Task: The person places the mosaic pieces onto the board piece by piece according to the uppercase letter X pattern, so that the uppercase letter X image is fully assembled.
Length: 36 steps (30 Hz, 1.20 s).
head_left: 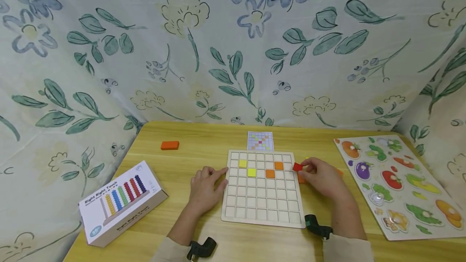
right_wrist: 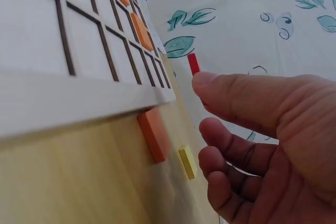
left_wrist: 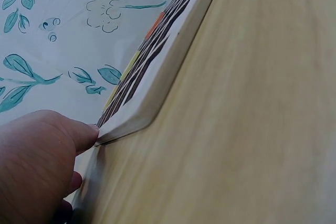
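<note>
A wooden grid board [head_left: 251, 193] lies at the middle of the table. My right hand [head_left: 324, 179] pinches a small red square tile [head_left: 297, 167] between thumb and fingers, just above the board's right edge. My left hand [head_left: 206, 191] rests at the opposite side, its thumb [left_wrist: 79, 136] and forefinger touching the board's edge. Two yellow tiles [head_left: 242, 163] and two orange tiles [head_left: 278, 165] sit in the grid's upper cells. In the right wrist view, an orange piece [right_wrist: 155, 135] and a yellow piece [right_wrist: 187, 162] lie on the table beside the board.
A card with a coloured grid pattern [head_left: 260, 137] lies behind the board. An orange block [head_left: 170, 145] is at the back left, and a white toy box [head_left: 123, 203] stands at the left. On the right lies a vegetable puzzle board [head_left: 397, 195]. Flowered cloth [head_left: 233, 92] hangs behind.
</note>
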### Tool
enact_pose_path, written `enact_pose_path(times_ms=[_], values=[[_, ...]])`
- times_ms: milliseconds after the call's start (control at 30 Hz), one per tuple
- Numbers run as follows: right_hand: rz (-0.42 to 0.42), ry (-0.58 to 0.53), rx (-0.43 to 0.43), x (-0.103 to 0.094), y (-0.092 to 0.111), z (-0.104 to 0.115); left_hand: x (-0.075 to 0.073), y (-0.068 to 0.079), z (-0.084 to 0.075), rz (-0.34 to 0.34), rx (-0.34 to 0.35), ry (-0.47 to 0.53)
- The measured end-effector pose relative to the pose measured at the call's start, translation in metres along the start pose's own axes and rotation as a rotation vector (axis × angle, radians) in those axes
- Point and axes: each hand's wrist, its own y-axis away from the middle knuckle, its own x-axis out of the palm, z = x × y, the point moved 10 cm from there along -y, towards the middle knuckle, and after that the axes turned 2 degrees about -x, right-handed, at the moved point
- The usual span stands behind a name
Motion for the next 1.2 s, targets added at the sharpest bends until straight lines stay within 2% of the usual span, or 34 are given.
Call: enact_pose_path(times_ms=[167,633,800,1200], values=[[0.029,-0.012,-0.007,0.009,0.002,0.014,0.000,0.000,0.000,0.010,-0.007,-0.001],[0.087,-0.056,-0.096,0.039,0.003,0.048,0.004,-0.001,0.003,0.010,-0.005,-0.007],[0.110,-0.028,-0.145,0.049,0.004,0.060,0.004,-0.001,0.003,0.009,-0.005,-0.010],[0.104,0.056,-0.188,0.075,0.007,0.082,0.003,-0.001,0.002,0.012,-0.010,-0.008]])
